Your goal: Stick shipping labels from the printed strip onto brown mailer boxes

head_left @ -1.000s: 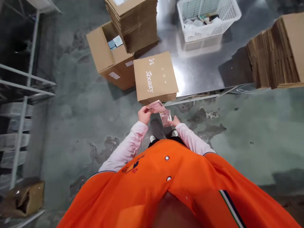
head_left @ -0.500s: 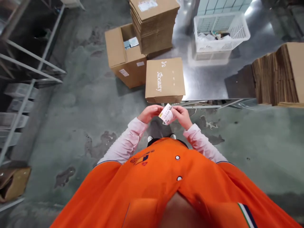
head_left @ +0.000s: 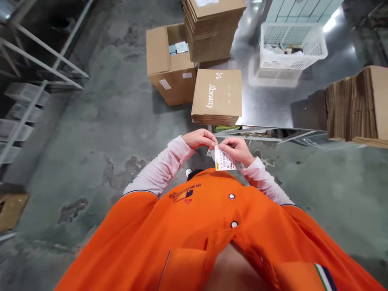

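A white printed label with a barcode and a yellow patch hangs between my two hands, above the floor and close to my orange shirt. My left hand is closed in a pinch at the label's upper left corner. From the other side, my right hand grips the upper edge between thumb and fingers. The fingertips of both hands almost meet there. A pale, thin piece shows behind the label's left side; what it is I cannot make out. Just beyond my hands lies a stack of flat cardboard boxes with white lettering.
A shiny metal table carries a white plastic basket with small items and folded cardboard at right. A taller cardboard stack stands behind. Left of the table is an open carton; a metal rack stands far left.
The label has turned and come down nearer my shirt. My left hand, beside it before, now pinches its corner. My view has shifted slightly.
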`<state>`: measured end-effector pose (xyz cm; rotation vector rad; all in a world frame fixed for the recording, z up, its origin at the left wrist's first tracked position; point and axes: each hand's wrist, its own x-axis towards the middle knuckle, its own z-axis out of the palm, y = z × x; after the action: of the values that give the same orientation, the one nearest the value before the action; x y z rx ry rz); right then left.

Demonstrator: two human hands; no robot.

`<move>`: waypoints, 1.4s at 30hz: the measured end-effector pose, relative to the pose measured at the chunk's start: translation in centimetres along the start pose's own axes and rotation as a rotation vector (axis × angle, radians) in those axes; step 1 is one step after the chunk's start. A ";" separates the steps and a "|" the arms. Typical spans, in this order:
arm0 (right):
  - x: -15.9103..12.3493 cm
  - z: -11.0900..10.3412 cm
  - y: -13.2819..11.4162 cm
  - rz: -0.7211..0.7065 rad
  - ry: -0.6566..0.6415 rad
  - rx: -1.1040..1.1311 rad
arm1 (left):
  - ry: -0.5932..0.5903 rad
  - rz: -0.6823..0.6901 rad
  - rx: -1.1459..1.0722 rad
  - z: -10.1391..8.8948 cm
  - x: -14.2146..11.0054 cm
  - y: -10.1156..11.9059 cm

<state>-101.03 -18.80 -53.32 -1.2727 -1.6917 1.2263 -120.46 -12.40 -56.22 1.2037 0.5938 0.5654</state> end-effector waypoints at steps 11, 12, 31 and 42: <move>1.1 1.4 -0.1 -0.034 -0.035 0.020 | -0.105 -0.013 -0.163 -1.1 -1.6 -0.9; 1.5 1.5 -0.1 -0.036 -0.035 0.021 | -0.117 -0.020 -0.181 -1.4 -1.6 -0.8; 13.2 2.0 -0.1 -0.336 0.130 -0.134 | -0.251 -0.092 -0.454 -10.8 5.0 2.8; 16.1 -1.2 -0.6 -0.584 0.084 -0.462 | 0.017 0.133 -0.457 -11.5 6.3 2.3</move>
<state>-104.81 -3.10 -52.67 -0.9392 -2.1497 0.4493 -124.05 0.35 -57.66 0.8094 0.3715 0.7771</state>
